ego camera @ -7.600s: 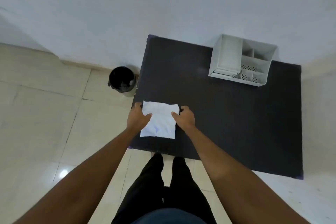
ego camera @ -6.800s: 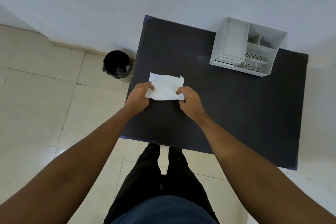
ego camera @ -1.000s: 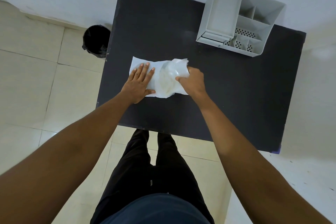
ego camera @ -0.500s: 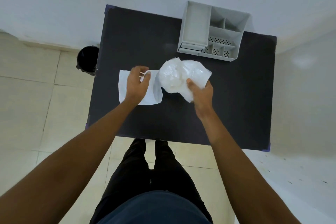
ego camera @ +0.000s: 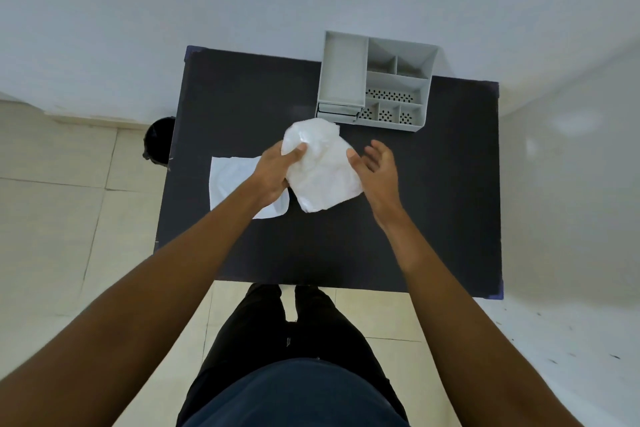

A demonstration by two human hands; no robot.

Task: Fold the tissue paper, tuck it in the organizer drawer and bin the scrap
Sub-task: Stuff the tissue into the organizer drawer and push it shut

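We list, left to right: a round black waste bin (ego camera: 157, 142) on the tiled floor, against the left edge of the dark rectangular counter (ego camera: 433, 218). Next, a flat white tissue sheet (ego camera: 230, 180) on the counter, partly under our left forearm. Our left hand (ego camera: 275, 170), its fingers (ego camera: 298, 152) closed on a crumpled translucent white wrapper (ego camera: 320, 170) held above the counter. Our right hand (ego camera: 375, 166), fingers spread loose, thumb touching the wrapper's right edge, gripping nothing. At the far edge, a grey plastic compartmented organizer (ego camera: 377, 80), its small drawer at the front left corner pushed in.
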